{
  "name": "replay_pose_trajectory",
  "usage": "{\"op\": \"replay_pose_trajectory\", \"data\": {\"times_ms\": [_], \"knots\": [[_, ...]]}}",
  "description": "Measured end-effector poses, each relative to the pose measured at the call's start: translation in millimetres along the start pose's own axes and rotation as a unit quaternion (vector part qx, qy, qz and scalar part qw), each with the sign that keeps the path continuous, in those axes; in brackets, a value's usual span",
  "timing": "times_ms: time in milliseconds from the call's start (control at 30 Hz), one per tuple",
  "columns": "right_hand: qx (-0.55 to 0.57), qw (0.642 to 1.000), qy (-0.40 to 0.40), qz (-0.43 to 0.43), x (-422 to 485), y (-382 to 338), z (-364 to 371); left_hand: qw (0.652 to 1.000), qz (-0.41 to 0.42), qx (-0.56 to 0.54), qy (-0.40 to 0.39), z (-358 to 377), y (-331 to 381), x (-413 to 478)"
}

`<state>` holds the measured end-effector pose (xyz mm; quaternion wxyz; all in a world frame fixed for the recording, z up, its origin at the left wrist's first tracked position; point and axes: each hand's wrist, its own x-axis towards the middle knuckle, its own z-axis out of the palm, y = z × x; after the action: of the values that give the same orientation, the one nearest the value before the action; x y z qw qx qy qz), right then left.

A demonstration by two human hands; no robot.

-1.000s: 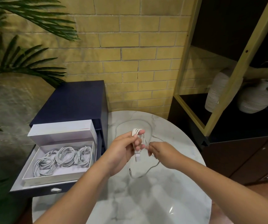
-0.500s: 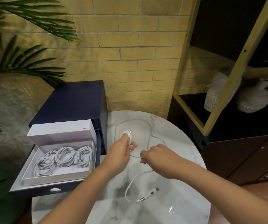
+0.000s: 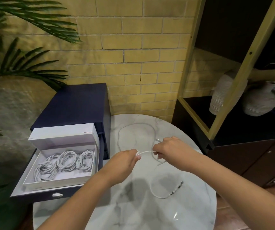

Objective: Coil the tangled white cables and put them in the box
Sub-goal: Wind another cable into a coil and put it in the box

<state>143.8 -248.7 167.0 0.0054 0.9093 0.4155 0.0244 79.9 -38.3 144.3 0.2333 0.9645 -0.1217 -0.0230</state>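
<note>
— The white cable [image 3: 146,152]?
— Plug end trails nearer than the grip; left hand [image 3: 125,161] and right hand [image 3: 171,150] each pinch it, a span stretched between, a loop beyond.
— The box [image 3: 57,182]?
— Left of the grip, holding coiled cables [image 3: 67,161].

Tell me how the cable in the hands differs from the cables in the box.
The loose cable is strung between the left hand and right hand, trailing in open loops; the coils are wound into tight bundles. The loose cable lies on the table; the coils sit in the box. Both are white.
</note>
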Motion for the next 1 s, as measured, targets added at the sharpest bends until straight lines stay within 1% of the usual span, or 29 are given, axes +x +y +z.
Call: {"op": "replay_pose_trajectory", "data": {"times_ms": [100,167,267,300,367,467,533,567,633,667,700,800,933,1000], "knots": [[0.012,0.999,-0.029,0.016,-3,9,3,0.995,-0.040,-0.090,-0.013,-4,-1,-2],[0.041,0.997,-0.051,0.033,-7,15,5,0.988,-0.063,-0.140,-0.012,-7,-4,-3],[0.163,0.982,-0.067,0.070,-12,21,9,0.980,-0.066,-0.188,-0.008,-11,-6,-3],[0.199,0.974,-0.068,0.079,-13,21,10,0.977,-0.064,-0.201,-0.006,-11,-5,-4],[0.230,0.968,-0.061,0.081,-12,19,11,0.972,-0.062,-0.225,-0.006,-10,-2,-4],[0.223,0.971,-0.037,0.079,-9,16,15,0.964,-0.068,-0.258,0.003,-10,1,-2],[0.231,0.967,-0.023,0.104,-9,17,18,0.951,-0.078,-0.297,0.013,-12,4,-2],[0.253,0.959,-0.012,0.123,-9,18,19,0.943,-0.085,-0.321,0.019,-14,5,-2],[0.324,0.931,0.015,0.168,-9,19,19,0.926,-0.100,-0.364,0.026,-16,10,-3],[0.348,0.918,0.026,0.190,-8,19,19,0.915,-0.105,-0.388,0.024,-16,13,-4],[0.354,0.912,0.033,0.206,-6,18,19,0.904,-0.106,-0.414,0.019,-16,15,-4],[0.308,0.927,0.023,0.212,-1,14,19,0.864,-0.089,-0.495,0.013,-17,22,-1],[0.241,0.954,0.006,0.179,3,-6,23,0.793,-0.081,-0.603,0.027,-21,33,6],[0.226,0.959,-0.008,0.168,3,-18,29,0.758,-0.082,-0.646,0.032,-21,35,9]]}}
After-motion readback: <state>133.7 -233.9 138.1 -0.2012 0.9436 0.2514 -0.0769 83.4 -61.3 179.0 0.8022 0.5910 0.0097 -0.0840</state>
